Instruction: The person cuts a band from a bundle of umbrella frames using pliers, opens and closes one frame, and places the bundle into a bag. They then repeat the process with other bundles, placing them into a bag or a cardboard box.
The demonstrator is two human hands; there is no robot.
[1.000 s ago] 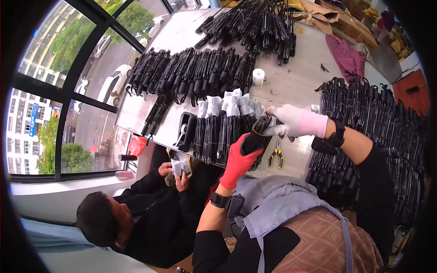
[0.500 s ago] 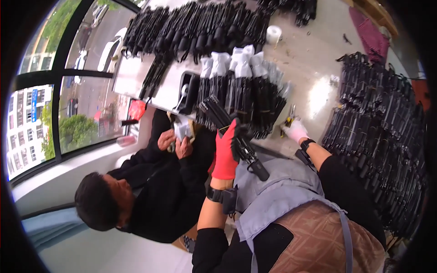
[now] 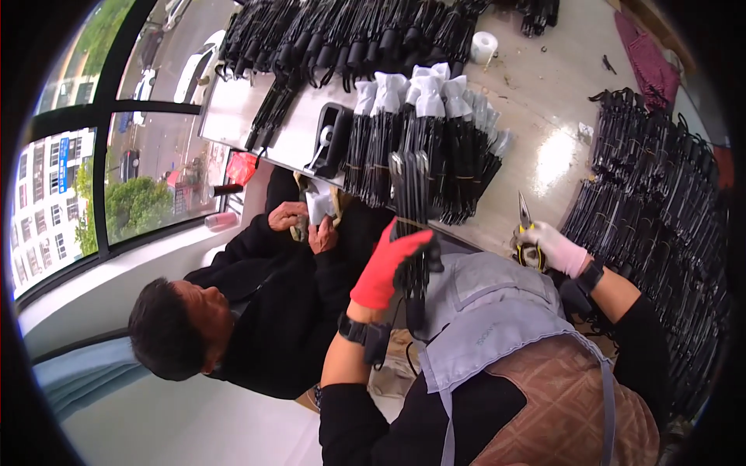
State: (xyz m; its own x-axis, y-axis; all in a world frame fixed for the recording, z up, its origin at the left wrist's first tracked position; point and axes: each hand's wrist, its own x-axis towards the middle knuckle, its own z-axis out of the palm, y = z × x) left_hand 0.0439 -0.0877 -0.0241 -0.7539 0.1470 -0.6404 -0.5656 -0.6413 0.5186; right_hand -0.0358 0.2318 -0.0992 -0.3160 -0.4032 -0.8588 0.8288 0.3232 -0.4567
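My left hand (image 3: 387, 268), in a red glove with a black palm, is closed round a black folded umbrella frame (image 3: 410, 194). The frame stands nearly upright before my grey apron, its ribs pointing to the table and its dark handle hanging below my fingers. A yellowish band circles it just above my grip. In a whitish-pink glove, my right hand (image 3: 558, 247) grips pliers (image 3: 526, 227) with yellow-and-black handles, their jaws pointing up over the table's near edge. Beyond the held frame lie several bundled umbrella frames (image 3: 381, 147) with white wrapped tops (image 3: 429, 97).
On the table (image 3: 556, 62), more black frames (image 3: 334, 39) fill the far left, and another large pile (image 3: 649, 186) covers the right. A white roll (image 3: 483, 46) and a black case (image 3: 334, 136) are there too. Left of me a seated person (image 3: 256, 287) handles a white piece.
The umbrella frame has turned from a slant to nearly upright as my left hand came lower. My right hand has raised the pliers, jaws up, and drawn back toward me. The view shifted slightly.
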